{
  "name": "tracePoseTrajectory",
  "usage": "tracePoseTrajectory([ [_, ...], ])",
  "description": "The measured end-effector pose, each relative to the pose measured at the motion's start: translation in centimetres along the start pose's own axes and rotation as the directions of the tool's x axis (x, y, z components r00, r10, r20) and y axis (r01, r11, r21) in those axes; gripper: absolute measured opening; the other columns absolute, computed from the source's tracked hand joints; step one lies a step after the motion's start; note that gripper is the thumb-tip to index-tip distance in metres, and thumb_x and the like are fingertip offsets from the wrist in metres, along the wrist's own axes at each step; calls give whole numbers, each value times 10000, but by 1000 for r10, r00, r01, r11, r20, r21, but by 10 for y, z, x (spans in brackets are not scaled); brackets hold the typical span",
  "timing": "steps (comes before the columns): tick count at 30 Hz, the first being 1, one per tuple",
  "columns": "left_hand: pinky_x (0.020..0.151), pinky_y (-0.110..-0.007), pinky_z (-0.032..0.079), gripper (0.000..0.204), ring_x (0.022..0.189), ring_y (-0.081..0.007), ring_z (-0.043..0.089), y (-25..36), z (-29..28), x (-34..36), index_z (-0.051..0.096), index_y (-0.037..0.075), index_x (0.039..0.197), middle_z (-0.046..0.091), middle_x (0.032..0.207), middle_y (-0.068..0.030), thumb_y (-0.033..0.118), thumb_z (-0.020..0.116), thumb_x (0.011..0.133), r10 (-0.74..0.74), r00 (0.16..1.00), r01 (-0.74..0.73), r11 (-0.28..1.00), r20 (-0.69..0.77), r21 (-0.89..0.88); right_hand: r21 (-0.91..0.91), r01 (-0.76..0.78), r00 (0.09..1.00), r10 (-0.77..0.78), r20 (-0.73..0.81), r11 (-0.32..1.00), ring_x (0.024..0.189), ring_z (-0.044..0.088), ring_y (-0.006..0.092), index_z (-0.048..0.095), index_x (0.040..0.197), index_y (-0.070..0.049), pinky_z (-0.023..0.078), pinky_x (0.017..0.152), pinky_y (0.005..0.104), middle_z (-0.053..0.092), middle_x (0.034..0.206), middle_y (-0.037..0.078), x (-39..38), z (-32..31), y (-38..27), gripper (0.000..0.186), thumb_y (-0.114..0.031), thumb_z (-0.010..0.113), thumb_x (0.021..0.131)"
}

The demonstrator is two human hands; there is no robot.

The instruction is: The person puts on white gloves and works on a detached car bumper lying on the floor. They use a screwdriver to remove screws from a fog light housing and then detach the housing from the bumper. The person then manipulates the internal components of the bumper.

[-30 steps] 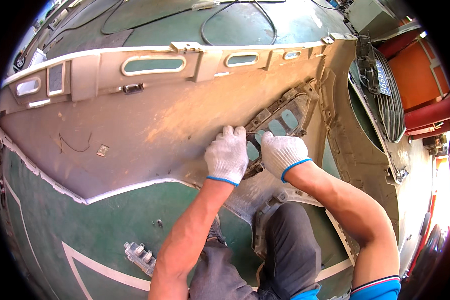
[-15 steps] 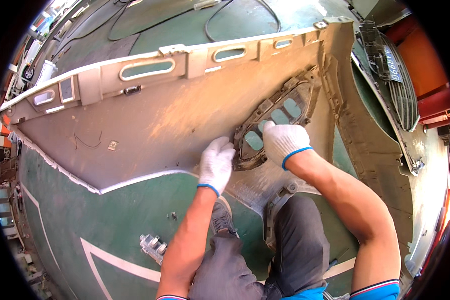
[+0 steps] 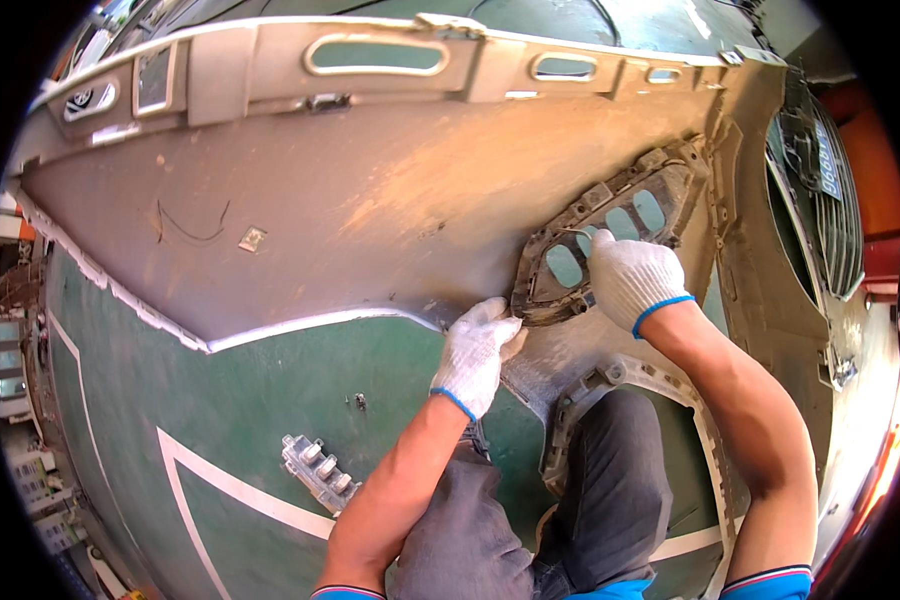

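Note:
A large dusty beige car bumper (image 3: 370,190) lies inner side up on the green floor. A black slotted bracket (image 3: 610,225) sits in its right part. My right hand (image 3: 630,275), in a white knit glove with a blue cuff, grips the lower middle of that bracket. My left hand (image 3: 475,350), gloved the same way, holds the bumper's lower edge just below the bracket's left end. My knees in grey trousers are under both arms.
A small grey part with several round knobs (image 3: 315,470) lies on the green floor (image 3: 270,410) near white painted lines. A black grille (image 3: 825,200) stands at the right. Shelves with boxes show at the far left edge.
My head has come closer, so the bumper looks larger. My left hand slid down to the bumper's lower edge. My right hand stayed on the black bracket.

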State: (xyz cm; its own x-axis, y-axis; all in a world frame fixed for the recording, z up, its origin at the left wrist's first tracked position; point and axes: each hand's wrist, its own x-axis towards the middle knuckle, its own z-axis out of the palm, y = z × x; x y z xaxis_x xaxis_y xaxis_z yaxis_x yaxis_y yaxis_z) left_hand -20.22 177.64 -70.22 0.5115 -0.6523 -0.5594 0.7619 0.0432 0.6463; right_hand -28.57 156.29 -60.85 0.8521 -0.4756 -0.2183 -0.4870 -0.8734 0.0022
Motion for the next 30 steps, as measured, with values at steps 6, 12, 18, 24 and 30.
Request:
tracePoseTrajectory([
  [6, 971, -469, 623, 155, 1082, -346, 674, -13, -8, 0, 624, -44, 1135, 658, 1176, -183, 73, 634, 1033, -227, 973, 195, 894, -31, -403, -61, 41, 999, -41, 3, 997, 713, 728, 444, 609, 993, 14, 564, 638, 560, 715, 745, 247, 3, 10, 5, 199, -180, 564, 975],
  [12, 950, -477, 634, 253, 1085, -361, 671, -11, 2, 0, 576, -43, 1190, 645, 1147, -226, 159, 649, 1056, -274, 956, 219, 901, -100, -374, -84, 59, 998, -58, 16, 995, 733, 750, 436, 618, 972, 34, 590, 643, 532, 726, 762, 266, 3, 3, 2, 156, -99, 565, 909],
  [18, 848, -421, 638, 253, 959, -318, 691, -18, 2, 10, 607, 2, 1159, 669, 1086, -203, 206, 694, 1038, -299, 943, 221, 892, -147, -394, -96, 68, 997, -65, 32, 993, 720, 745, 432, 612, 969, 26, 584, 630, 534, 721, 744, 254, 4, -2, 1, 154, -117, 574, 927],
  [24, 769, -400, 625, 162, 825, -262, 695, -30, -3, 12, 656, 56, 1095, 696, 929, -120, 192, 708, 1023, -261, 958, 195, 897, -118, -397, -72, 64, 997, -61, 41, 995, 699, 731, 434, 610, 973, 12, 569, 618, 545, 716, 730, 236, 1, -5, 4, 217, -201, 576, 993],
  [30, 810, -419, 630, 193, 892, -280, 717, -11, 2, 1, 648, 20, 1107, 691, 966, -142, 190, 696, 1029, -212, 970, 173, 946, -122, -273, -49, 30, 996, -26, 82, 998, 703, 738, 432, 614, 988, 7, 574, 622, 541, 723, 737, 237, 1, -9, 4, 187, -173, 565, 977],
])
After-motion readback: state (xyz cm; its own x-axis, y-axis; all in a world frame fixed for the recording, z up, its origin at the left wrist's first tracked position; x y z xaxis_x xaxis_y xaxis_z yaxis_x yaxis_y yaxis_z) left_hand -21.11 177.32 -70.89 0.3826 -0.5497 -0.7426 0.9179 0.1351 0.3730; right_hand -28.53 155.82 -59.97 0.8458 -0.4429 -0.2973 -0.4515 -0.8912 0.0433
